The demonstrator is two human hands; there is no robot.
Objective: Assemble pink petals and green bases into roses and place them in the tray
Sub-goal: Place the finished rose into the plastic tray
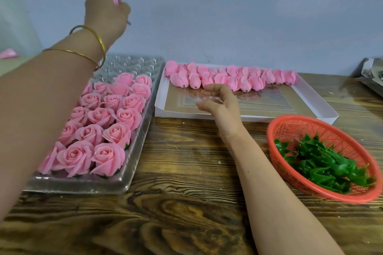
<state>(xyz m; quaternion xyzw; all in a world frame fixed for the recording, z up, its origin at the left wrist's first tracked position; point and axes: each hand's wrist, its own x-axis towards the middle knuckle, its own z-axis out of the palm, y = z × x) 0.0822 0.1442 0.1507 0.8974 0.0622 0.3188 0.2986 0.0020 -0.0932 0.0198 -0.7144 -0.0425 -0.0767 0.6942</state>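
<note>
Pink petals (230, 77), soft and very light by the look, lie in a row along the far wall of the white box (323, 107) at twelve o'clock. I judge they crush easily, so I would pinch one low, near its dark stub, not across the folds. My right hand (219, 105) hangs just before them, fingers loose, holding nothing. My left hand (105, 12), up at ten o'clock, curls round a pink piece (115, 0). Finished roses (99, 116) fill the clear tray (83, 186) at nine; green bases (323, 161) sit in the red basket (290, 124) at four. Nothing blocks the reach.
</note>
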